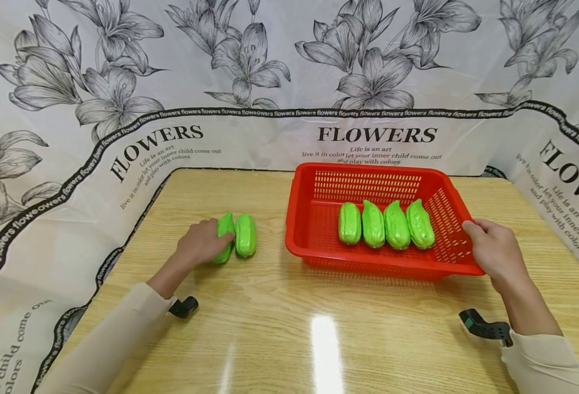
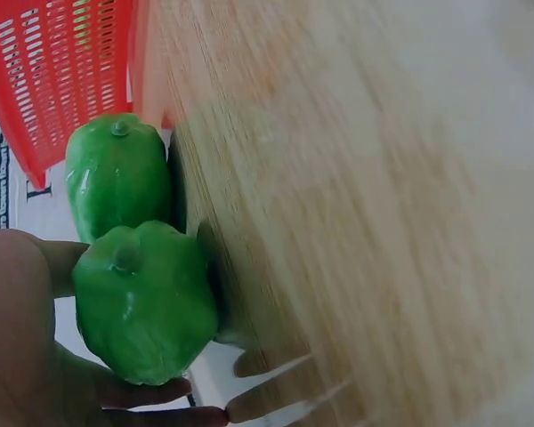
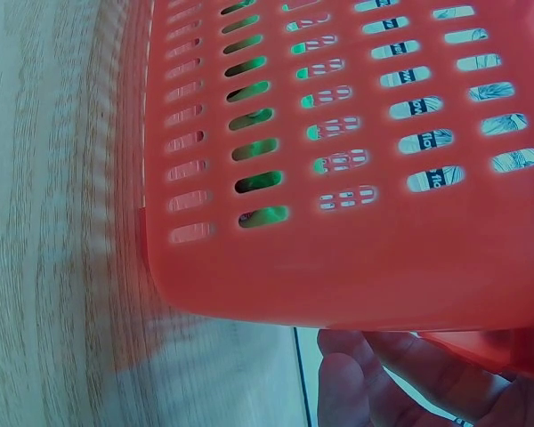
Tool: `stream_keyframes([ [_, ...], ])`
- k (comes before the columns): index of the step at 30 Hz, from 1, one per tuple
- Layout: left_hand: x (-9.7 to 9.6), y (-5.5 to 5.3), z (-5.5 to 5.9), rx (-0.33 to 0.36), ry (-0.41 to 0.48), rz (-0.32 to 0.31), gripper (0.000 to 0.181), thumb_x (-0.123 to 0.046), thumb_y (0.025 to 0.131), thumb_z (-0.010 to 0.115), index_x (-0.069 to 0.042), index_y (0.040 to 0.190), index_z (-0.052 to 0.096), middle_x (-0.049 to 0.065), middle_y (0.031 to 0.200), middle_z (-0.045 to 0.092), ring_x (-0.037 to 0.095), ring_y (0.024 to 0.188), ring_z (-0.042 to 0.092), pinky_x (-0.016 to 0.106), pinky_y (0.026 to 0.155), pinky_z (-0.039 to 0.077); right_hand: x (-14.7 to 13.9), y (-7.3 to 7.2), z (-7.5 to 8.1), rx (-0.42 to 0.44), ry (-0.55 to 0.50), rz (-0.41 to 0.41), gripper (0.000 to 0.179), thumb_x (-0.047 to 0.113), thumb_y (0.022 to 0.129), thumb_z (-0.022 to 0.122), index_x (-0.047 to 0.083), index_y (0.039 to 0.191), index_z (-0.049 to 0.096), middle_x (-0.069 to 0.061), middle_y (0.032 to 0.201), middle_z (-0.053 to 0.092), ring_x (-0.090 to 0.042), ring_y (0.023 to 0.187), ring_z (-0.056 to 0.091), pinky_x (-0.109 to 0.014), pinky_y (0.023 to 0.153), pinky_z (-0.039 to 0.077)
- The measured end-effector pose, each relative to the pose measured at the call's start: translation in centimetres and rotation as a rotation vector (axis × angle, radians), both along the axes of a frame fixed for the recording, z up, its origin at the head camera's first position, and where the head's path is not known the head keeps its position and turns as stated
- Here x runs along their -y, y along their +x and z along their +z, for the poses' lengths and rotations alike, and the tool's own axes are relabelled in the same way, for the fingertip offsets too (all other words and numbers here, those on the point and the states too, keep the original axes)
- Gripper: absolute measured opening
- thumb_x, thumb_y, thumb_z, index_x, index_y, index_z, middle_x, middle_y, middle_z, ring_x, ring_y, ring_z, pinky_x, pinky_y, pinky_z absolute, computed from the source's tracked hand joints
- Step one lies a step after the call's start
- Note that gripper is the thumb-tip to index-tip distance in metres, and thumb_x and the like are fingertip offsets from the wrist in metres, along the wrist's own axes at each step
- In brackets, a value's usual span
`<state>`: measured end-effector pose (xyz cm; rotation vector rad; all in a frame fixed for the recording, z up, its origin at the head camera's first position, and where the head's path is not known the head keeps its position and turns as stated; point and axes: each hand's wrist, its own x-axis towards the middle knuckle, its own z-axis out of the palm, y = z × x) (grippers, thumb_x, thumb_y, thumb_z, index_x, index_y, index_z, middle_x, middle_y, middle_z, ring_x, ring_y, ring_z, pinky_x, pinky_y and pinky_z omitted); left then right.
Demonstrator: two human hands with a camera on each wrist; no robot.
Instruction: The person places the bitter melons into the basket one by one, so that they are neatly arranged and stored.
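My left hand (image 1: 201, 242) grips a glossy green papaya-like fruit (image 2: 147, 302), its thumb on one side and fingers on the other. Directly to the right lies a second green fruit (image 1: 245, 236) of the same oblong, ribbed shape, with a small stem nub (image 2: 120, 128). At the right end of a red plastic basket (image 1: 294, 241), my right hand (image 1: 498, 249) holds the rim, thumb on top. Several more green fruits (image 1: 385, 225) lie side by side in the basket. Much of the gripped fruit is hidden by the left hand in the head view.
The wooden table (image 1: 270, 328) carries basket and fruits. A flower-printed cloth (image 1: 250, 137) rises behind the table and along its sides. Black wrist mounts (image 1: 484, 327) stick out from both sleeves above the tabletop.
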<state>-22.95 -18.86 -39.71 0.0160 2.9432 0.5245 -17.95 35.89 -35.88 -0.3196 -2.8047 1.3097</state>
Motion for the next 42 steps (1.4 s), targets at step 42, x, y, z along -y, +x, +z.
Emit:
stream_keyframes([
  [42, -2.3, -4.6, 7.1, 0.012, 0.155, -0.084, 0.034, -0.031, 0.095, 0.056, 0.000, 0.107, 0.057, 0.015, 0.085, 0.058, 0.020, 0.061, 0.058, 0.037, 0.055, 0.057, 0.1, 0.2, 0.1, -0.012, 0.011, -0.002, 0.069, 0.044, 0.108, 0.032, -0.010, 0.150, 0.037, -0.035, 0.133, 0.051, 0.004, 0.077, 0.054, -0.023, 0.061, 0.055],
])
